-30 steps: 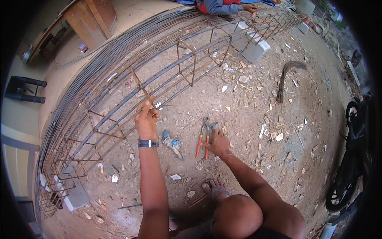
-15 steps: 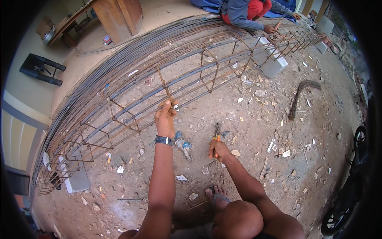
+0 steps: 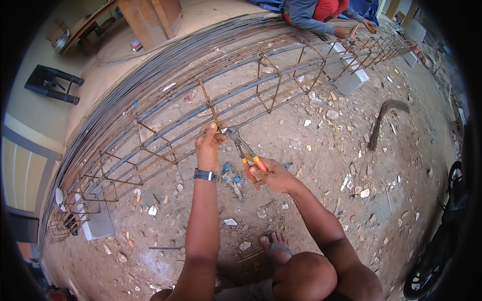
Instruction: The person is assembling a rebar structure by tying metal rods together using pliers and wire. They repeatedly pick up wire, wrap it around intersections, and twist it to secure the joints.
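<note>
A long rebar cage (image 3: 187, 131) of lengthwise bars and square stirrups runs across in front of me. My left hand (image 3: 207, 148), with a dark watch on its wrist, is closed on the lower corner of an upright rusty stirrup (image 3: 205, 92). My right hand (image 3: 271, 174) grips pincers (image 3: 238, 141) with red-and-yellow handles, which stand somewhat apart. Their jaws are up against that stirrup corner, beside my left fingertips. Any tie wire there is too small to make out.
Concrete blocks (image 3: 351, 83) prop the cage. Many loose bars (image 3: 128, 80) lie behind it. A co-worker in a blue-grey top (image 3: 306, 17) works at the far right of the cage. A bundle of thin wire (image 3: 377, 123) lies on the rubble-strewn ground.
My right hand has raised the pincers up and left, from over the ground to the stirrup corner. The left hand keeps its hold. The co-worker's hands have shifted slightly.
</note>
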A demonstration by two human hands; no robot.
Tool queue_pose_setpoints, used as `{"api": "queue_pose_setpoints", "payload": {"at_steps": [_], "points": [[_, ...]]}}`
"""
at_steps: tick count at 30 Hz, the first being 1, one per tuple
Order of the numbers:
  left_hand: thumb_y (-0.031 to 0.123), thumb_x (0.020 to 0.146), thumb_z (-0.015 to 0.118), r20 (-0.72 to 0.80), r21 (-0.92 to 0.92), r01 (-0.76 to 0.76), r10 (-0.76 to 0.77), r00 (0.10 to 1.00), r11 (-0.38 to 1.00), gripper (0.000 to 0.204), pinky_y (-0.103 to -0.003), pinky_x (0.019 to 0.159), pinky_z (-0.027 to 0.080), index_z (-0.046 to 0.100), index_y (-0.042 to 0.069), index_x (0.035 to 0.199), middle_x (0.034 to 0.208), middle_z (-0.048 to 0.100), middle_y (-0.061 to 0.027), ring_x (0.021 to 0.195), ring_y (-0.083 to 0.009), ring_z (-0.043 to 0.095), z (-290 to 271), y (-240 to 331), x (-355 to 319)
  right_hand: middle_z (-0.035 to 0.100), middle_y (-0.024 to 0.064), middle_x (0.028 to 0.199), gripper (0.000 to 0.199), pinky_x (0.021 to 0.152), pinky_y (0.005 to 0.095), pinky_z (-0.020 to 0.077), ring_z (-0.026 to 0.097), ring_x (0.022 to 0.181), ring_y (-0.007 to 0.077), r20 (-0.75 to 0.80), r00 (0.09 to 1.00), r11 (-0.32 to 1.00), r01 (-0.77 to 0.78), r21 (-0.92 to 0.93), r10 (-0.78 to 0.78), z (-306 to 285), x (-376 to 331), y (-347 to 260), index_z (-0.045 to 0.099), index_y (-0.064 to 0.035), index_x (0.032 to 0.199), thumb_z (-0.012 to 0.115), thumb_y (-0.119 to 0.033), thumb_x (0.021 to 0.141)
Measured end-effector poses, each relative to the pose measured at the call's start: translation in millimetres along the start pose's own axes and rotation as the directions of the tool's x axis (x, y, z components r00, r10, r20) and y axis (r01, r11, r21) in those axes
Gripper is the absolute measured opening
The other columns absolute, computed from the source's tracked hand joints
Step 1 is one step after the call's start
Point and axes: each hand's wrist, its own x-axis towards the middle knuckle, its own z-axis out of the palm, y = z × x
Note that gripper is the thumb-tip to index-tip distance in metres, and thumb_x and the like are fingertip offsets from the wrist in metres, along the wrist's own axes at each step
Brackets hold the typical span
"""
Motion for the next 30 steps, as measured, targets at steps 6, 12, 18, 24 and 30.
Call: {"api": "queue_pose_setpoints", "payload": {"at_steps": [6,12,18,24,30], "points": [[0.032,0.099,0.061,-0.033,0.032,-0.018,0.019,0.999,0.999,0.031,-0.030,0.078,0.046,0.065,0.006,0.115,0.104,0.070,-0.0069,0.078,-0.0106,0.059,-4.5,-1.3,-0.5,0.054,0.0017,0.079,0.027,0.059,0.0315,0.0464,0.052,0.065,0.0127,0.111,0.993,1.000,-0.025,0.006,0.025,-11.3,3.5,-0.7,0.058,-0.0021,0.120,0.055,-0.022,0.103],[0.032,0.098,0.061,-0.086,0.077,-0.030,0.037,0.996,0.997,0.034,-0.030,0.076,0.045,0.068,0.003,0.113,0.099,0.069,-0.0050,0.076,-0.0107,0.057,-3.9,-4.4,1.4,0.055,0.0045,0.080,0.029,0.061,0.0320,0.0471,0.052,0.066,0.0127,0.120,0.992,0.992,-0.012,-0.122,0.027,-16.6,21.9,-12.1,0.059,-0.0034,0.119,0.056,-0.027,0.102],[0.031,0.098,0.063,-0.086,0.065,-0.054,0.060,0.995,0.996,0.032,-0.028,0.072,0.045,0.069,0.001,0.109,0.091,0.067,-0.0024,0.074,-0.0105,0.056,-0.8,-4.0,0.4,0.057,0.0056,0.076,0.035,0.069,0.0327,0.0475,0.053,0.071,0.0155,-0.052,0.987,0.821,0.098,-0.563,-0.154,-21.4,17.6,-14.7,0.060,-0.0057,0.124,0.059,-0.031,0.101],[0.028,0.097,0.065,-0.084,0.042,-0.071,0.075,0.994,0.997,0.029,-0.028,0.070,0.044,0.070,0.002,0.108,0.089,0.067,-0.0013,0.073,-0.0106,0.055,-1.8,-6.0,-0.7,0.065,0.0151,0.089,0.044,0.079,0.0410,0.0497,0.062,0.085,0.0269,-0.090,0.979,0.754,0.079,-0.652,-0.181,-19.0,10.6,-24.7,0.058,-0.0041,0.129,0.057,-0.037,0.100],[0.029,0.097,0.064,-0.078,0.021,-0.105,0.106,0.991,0.994,0.028,-0.027,0.070,0.042,0.071,0.003,0.106,0.092,0.069,-0.0031,0.076,-0.0094,0.055,0.8,-4.4,-1.1,0.067,0.0166,0.084,0.051,0.063,0.0389,0.0532,0.068,0.072,0.0285,-0.094,0.995,0.755,-0.040,-0.654,-0.028,0.5,16.8,-24.6,0.059,0.0020,0.108,0.053,-0.049,0.100]]}}
